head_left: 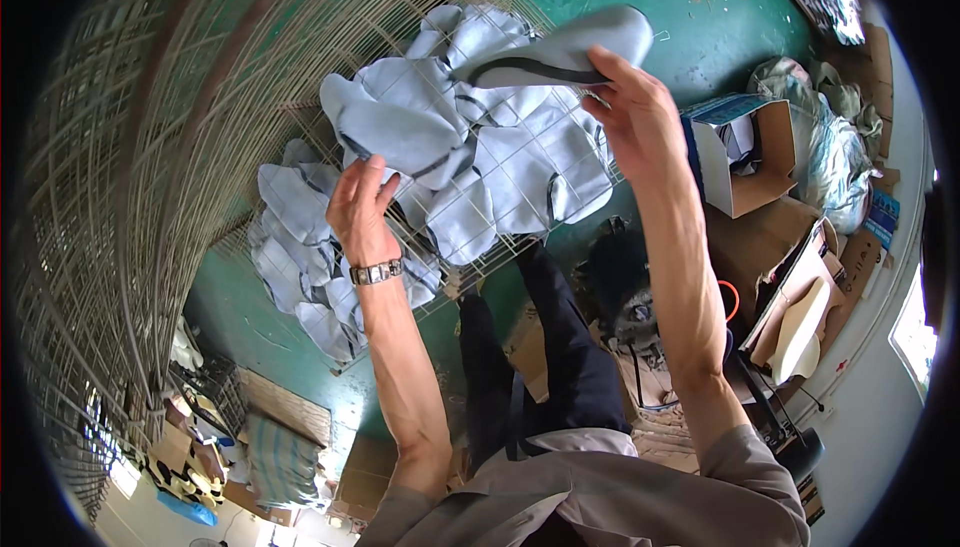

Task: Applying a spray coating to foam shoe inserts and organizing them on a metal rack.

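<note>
Both forearms are bare and are stretched up from the lower edge of the frame. The left hand point(365, 212) is held left of centre, its fingers pointing upward and slightly bent. The right hand point(635, 112) is raised higher, into the upper right of centre, the arm being more extended.

By the right hand, one grey curved piece point(585, 39) with a dark edge is grasped near its lower rim, one digit being laid over its face and the others curled below. By the left fingertips, the lower edge of one pale grey piece point(405, 132) is met at upper centre; whether it is pinched or merely touched cannot be told.

Beneath the hands, more than ten similar pieces point(520, 172) are spread over one wire rack point(478, 269); an exact count is prevented by overlap. The left side is filled by tall wire mesh point(110, 167). One metal wristband point(376, 272) is worn on the left wrist. Two dark trouser legs point(565, 347) are seen below centre. At right, one open carton point(765, 192) is placed beside one translucent plastic bag point(838, 162).
</note>
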`<state>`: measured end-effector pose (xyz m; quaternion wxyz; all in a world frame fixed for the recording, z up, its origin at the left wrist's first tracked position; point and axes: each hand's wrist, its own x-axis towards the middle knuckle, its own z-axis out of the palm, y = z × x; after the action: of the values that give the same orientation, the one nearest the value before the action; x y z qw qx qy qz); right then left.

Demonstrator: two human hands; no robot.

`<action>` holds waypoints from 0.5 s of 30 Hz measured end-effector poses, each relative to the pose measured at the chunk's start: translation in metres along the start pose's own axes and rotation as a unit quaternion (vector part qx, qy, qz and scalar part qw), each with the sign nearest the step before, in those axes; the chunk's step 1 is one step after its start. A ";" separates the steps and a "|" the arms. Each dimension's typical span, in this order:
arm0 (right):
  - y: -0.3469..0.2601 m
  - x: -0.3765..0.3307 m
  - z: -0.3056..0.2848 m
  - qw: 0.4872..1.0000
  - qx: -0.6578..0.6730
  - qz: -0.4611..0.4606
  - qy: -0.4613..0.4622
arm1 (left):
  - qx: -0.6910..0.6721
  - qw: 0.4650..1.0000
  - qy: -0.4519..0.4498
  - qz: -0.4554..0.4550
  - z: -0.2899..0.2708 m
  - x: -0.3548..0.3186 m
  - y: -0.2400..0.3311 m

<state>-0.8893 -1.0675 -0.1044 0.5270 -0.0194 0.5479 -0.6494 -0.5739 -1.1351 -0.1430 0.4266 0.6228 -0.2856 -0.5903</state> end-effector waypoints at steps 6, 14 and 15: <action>0.106 0.100 -0.009 0.996 -0.020 0.090 -0.007 | -0.104 0.991 0.080 -0.029 0.007 0.068 -0.110; 0.240 0.166 -0.046 0.919 -0.303 0.239 0.083 | -0.163 0.929 0.113 -0.314 0.010 0.134 -0.257; 0.253 0.159 -0.037 0.895 -0.387 0.203 0.087 | -0.164 0.932 0.104 -0.305 0.011 0.134 -0.257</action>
<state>-0.8143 -1.1146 -0.3918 0.5489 -0.0536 0.7914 -0.2638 -0.6038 -1.1308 -0.4319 0.3496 0.6589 0.0648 -0.6629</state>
